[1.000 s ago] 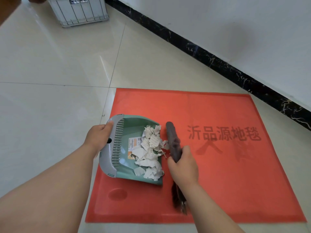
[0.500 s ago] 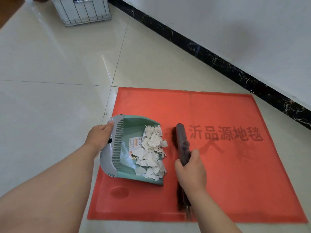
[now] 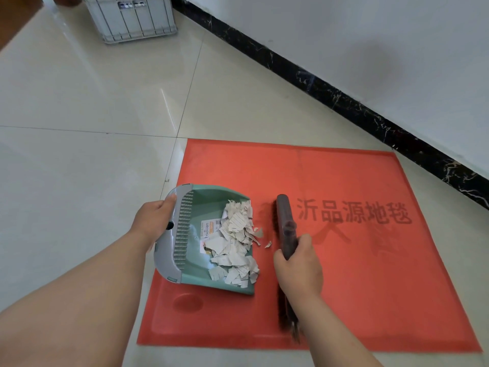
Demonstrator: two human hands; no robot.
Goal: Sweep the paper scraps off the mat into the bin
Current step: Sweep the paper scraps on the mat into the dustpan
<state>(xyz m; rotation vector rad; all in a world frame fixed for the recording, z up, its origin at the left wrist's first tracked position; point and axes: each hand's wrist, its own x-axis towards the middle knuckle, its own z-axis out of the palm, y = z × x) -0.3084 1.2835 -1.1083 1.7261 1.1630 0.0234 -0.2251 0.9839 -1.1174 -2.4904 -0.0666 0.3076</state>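
Observation:
A red mat (image 3: 357, 260) with dark Chinese characters lies on the tiled floor. On its left part rests a green dustpan (image 3: 211, 207) with a grey comb edge, holding a heap of white paper scraps (image 3: 235, 250). My left hand (image 3: 153, 223) grips the dustpan's grey back edge. My right hand (image 3: 299, 268) grips a dark hand brush (image 3: 285, 221) lying just right of the pan's mouth. Two small scraps (image 3: 267, 245) lie on the mat between pan and brush.
A grey slatted plastic bin (image 3: 132, 17) stands on the floor at the far upper left. A white wall with a black marble skirting (image 3: 344, 102) runs diagonally along the right. Pale floor tiles (image 3: 79, 102) surround the mat.
My right hand drew the brush to the right, away from the pan's mouth, opening a gap where small scraps now lie. The view rose slightly; the dustpan and left hand stayed put.

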